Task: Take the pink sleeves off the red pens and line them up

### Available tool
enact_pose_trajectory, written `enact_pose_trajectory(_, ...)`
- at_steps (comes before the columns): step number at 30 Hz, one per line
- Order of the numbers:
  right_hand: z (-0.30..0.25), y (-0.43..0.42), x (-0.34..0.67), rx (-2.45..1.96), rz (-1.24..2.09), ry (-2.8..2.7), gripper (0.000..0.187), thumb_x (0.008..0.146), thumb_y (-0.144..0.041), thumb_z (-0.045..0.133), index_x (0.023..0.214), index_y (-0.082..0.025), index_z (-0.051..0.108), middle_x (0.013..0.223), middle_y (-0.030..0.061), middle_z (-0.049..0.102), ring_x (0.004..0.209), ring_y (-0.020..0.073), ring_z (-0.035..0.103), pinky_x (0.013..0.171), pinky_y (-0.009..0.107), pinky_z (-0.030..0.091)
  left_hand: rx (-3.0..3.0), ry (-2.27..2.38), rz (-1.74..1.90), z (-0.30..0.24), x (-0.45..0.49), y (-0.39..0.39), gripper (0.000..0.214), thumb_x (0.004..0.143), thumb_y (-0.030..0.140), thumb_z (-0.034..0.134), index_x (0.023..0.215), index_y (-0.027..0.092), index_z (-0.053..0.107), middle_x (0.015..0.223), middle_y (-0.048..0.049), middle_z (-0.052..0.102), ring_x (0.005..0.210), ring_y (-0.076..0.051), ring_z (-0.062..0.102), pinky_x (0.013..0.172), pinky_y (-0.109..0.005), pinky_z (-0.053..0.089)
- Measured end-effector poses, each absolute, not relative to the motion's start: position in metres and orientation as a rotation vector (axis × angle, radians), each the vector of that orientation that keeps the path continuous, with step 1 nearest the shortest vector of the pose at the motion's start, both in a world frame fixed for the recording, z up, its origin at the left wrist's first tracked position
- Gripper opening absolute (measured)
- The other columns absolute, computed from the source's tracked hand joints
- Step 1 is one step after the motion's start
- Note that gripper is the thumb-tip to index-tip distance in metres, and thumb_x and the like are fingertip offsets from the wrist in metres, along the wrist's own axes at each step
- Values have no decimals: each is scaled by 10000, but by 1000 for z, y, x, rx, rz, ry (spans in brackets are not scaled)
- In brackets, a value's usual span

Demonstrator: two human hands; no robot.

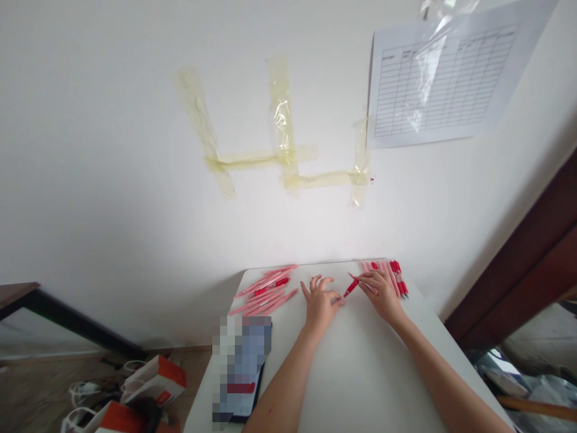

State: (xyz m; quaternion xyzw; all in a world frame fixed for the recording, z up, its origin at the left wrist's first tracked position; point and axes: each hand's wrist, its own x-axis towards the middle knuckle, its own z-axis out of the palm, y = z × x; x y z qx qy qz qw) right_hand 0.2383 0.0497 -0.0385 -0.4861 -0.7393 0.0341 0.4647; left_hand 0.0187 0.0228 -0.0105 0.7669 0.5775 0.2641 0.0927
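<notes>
My right hand (381,293) pinches a red pen (350,288) between thumb and fingertips, slanted above the white table (347,367). My left hand (320,304) is open with spread fingers, its thumb close to the pen's lower end; whether they touch I cannot tell. Just beyond my right hand lies a row of pink sticks (393,278) and red pens (402,287), side by side. A looser pile of slim pink sticks (265,297) is on the table to the left, with a red pen (282,281) among them.
A phone (259,385), its screen blurred out, lies at the table's left edge. The table's back meets a white wall (135,180) bearing yellowish tape (247,160) and a printed sheet (442,84). Orange-and-white bags (157,382) stand on the floor at left.
</notes>
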Motion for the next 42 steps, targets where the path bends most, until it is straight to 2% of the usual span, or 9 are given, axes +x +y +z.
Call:
enact_pose_trajectory(6, -37, 47, 234, -1185, 79, -1843, 318, 970, -458, 532, 1177, -324, 733, 1058, 83, 699, 1115, 287, 569, 996, 504, 491, 2239, 1716, 794, -12, 18, 24, 89, 742, 351, 831, 813, 365, 780, 1352, 42, 627, 1416, -312, 371, 1192, -746, 41)
enact_pose_trajectory(15, -36, 49, 241, -1201, 47, -1803, 323, 929, -533, 577, 984, -271, 758, 1031, 86, 720, 1097, 296, 583, 989, 501, 460, 2202, 1734, 816, -14, 19, 25, 117, 737, 370, 836, 837, 379, 775, 1335, 45, 637, 1411, -304, 375, 1186, -747, 4)
enact_pose_trajectory(25, -33, 50, 249, -1259, 64, -1769, 342, 941, -545, 531, 1005, -288, 748, 1063, 82, 714, 1148, 318, 549, 1030, 546, 389, 2212, 1758, 825, -13, 20, 23, 68, 766, 357, 811, 824, 360, 776, 1319, 33, 643, 1402, -303, 391, 1190, -744, 26)
enact_pose_trajectory(32, -36, 53, 255, -1282, 37, -1733, 369, 934, -560, 525, 997, -270, 745, 1030, 84, 714, 1112, 307, 562, 1013, 547, 394, 2223, 1798, 842, -13, 20, 23, 45, 784, 338, 794, 821, 343, 770, 1306, 16, 643, 1388, -300, 408, 1183, -758, 55)
enact_pose_trajectory(38, -42, 55, 256, -1325, -15, -1696, 358, 947, -529, 521, 997, -253, 743, 1009, 78, 712, 1102, 294, 555, 1013, 499, 397, 2212, 1835, 877, -13, 21, 22, 40, 779, 312, 794, 800, 308, 759, 1304, 2, 638, 1378, -300, 416, 1180, -762, 55)
enact_pose_trajectory(42, -45, 56, 254, -1324, -35, -1696, 370, 948, -551, 511, 978, -260, 738, 1006, 81, 711, 1074, 298, 561, 984, 523, 406, 2221, 1833, 880, -13, 21, 21, 34, 785, 302, 785, 788, 292, 752, 1311, -7, 630, 1376, -295, 419, 1183, -758, 58)
